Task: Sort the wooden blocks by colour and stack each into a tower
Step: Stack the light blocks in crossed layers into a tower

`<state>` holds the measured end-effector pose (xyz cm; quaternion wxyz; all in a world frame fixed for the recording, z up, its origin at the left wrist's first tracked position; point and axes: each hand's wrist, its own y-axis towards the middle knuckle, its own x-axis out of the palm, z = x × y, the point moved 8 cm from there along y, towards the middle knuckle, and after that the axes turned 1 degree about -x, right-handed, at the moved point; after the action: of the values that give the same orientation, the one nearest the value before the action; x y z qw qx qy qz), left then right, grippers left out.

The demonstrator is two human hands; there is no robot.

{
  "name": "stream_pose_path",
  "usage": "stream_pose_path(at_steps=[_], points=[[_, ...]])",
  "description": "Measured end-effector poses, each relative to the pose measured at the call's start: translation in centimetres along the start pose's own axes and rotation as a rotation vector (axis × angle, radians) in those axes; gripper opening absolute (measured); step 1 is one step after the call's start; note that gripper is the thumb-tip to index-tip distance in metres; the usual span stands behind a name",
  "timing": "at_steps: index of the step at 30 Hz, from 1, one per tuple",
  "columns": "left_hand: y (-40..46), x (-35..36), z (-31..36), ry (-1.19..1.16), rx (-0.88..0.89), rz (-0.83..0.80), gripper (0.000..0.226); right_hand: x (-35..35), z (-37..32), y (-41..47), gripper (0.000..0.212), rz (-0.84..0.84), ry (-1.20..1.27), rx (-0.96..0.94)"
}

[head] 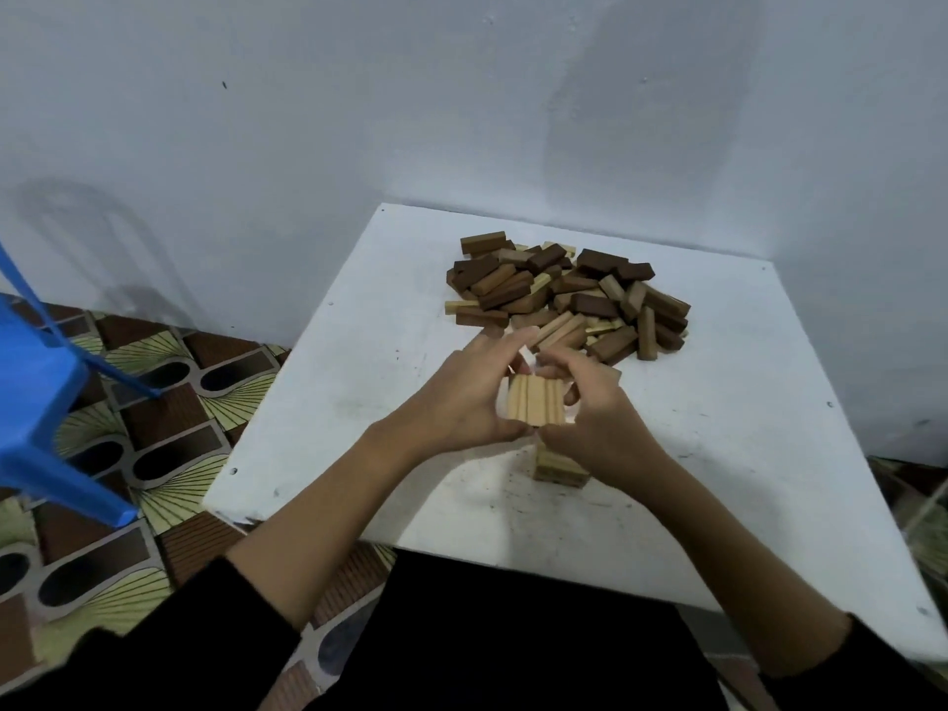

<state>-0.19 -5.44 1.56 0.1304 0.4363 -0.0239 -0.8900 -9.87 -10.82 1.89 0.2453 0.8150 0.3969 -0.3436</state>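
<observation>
Both forearms reach in from the bottom of the frame and meet at centre. The left hand (464, 397) and right hand (597, 415) curl their fingers round the top layer of a pale wooden tower (536, 409), gripping it from either side. That layer is three smooth, light rectangular blocks lying side by side, long axes running toward the top of the frame. Above it, near the wall, lies a loose pile of blocks (567, 295), dark brown, mid-brown and pale, pointing every way on the scuffed white worktop (359, 361).
</observation>
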Motion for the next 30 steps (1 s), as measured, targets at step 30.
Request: stream_pose_path(at_steps=[30], points=[[-0.6,5.9,0.9,-0.209,-0.011,-0.131,0.097,0.0,5.4,-3.3,0.083,-0.111,-0.103,0.093]])
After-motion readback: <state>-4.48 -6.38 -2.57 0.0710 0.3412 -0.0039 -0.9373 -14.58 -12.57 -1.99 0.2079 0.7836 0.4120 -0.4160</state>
